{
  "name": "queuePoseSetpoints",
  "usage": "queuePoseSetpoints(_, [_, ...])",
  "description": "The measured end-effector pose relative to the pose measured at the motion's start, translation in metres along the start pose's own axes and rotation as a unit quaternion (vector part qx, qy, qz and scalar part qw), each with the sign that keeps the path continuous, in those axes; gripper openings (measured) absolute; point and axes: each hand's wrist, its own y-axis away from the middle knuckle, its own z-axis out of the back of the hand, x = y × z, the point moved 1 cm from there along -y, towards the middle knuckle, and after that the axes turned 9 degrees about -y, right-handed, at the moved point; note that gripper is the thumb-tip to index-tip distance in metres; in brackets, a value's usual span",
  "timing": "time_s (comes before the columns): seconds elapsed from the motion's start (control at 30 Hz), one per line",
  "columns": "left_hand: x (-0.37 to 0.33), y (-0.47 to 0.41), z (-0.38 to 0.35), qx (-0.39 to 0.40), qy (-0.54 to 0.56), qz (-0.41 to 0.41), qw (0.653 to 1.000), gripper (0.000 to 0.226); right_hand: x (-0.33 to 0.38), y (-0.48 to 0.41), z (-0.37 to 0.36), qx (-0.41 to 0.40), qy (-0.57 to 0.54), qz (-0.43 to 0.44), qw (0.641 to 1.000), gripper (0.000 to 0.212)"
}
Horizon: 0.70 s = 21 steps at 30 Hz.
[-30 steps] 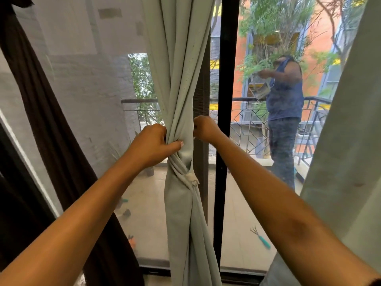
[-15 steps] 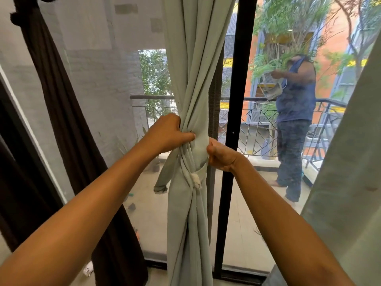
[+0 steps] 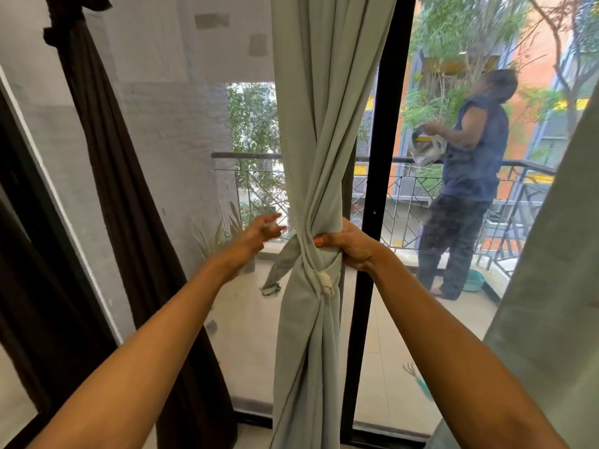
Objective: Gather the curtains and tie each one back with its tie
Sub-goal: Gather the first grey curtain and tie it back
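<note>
The pale green curtain (image 3: 311,140) is hanging down the middle of the frame, bunched into one narrow column. Its tie (image 3: 308,259) is wrapping the bunch just below centre, with a loose end (image 3: 274,277) dangling to the left and a small white tab (image 3: 325,281) sitting on the front.

Your right hand (image 3: 351,246) is gripping the gathered cloth at the band, thumb lying across the front and fingers curling behind. You are probably pinning the folds so the wrap does not slacken. Your left hand (image 3: 259,230) is blurring just left of the curtain, apart from it, its fingers spreading loosely and holding nothing. It looks free to take up the dangling end.

The black door frame (image 3: 376,189) is standing just right of the bundle. A dark brown curtain (image 3: 123,189) is draping down the left, and a second pale curtain (image 3: 551,270) is filling the right edge, with no tie showing on it. Beyond the glass, a person (image 3: 470,176) is standing by the balcony railing (image 3: 408,189).
</note>
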Motion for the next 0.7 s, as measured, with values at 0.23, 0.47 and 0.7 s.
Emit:
queuePoseSetpoints(0.23, [0.017,0.014,0.010,0.057,-0.147,0.002,0.988,0.044,0.000,-0.004,0.010,-0.039,0.014,-0.007,0.999,0.050])
queuePoseSetpoints(0.47, [-0.009,0.060,0.017,0.062,-0.257,-0.050,0.963,0.057,0.000,-0.015,0.015,-0.086,0.092,-0.001,0.992,0.048])
queuePoseSetpoints(0.7, [-0.045,0.075,-0.021,-0.012,-0.431,-0.145,0.891,0.044,-0.005,-0.011,0.001,-0.135,0.142,0.055,0.979,0.049])
